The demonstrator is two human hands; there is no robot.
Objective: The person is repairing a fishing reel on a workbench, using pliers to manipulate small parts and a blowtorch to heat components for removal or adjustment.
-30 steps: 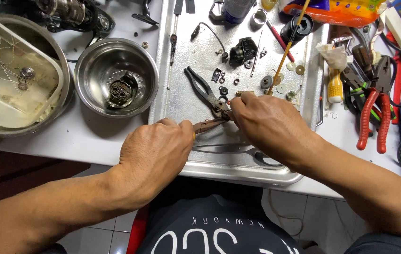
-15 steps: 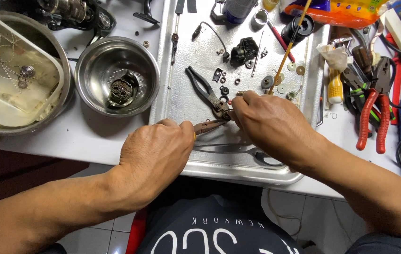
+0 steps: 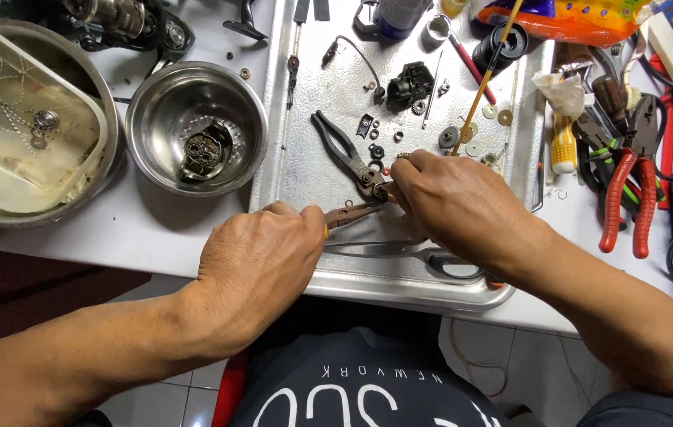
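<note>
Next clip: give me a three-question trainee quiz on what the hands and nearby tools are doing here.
1. True or false: the left hand holds rusty brown pliers over the dimpled metal tray.
2. What lies in the round steel bowl? A) a dark round mechanical part B) red-handled pliers C) a chain
3. Which hand pinches a small part at the pliers' tip?

Key
1. True
2. A: the dark round part
3. The right hand; the part itself is too small to identify.

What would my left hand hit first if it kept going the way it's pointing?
Probably your right hand. The left hand points right along the brown pliers it grips, whose tip meets the right fingers; the dark pliers lie just beyond.
</note>
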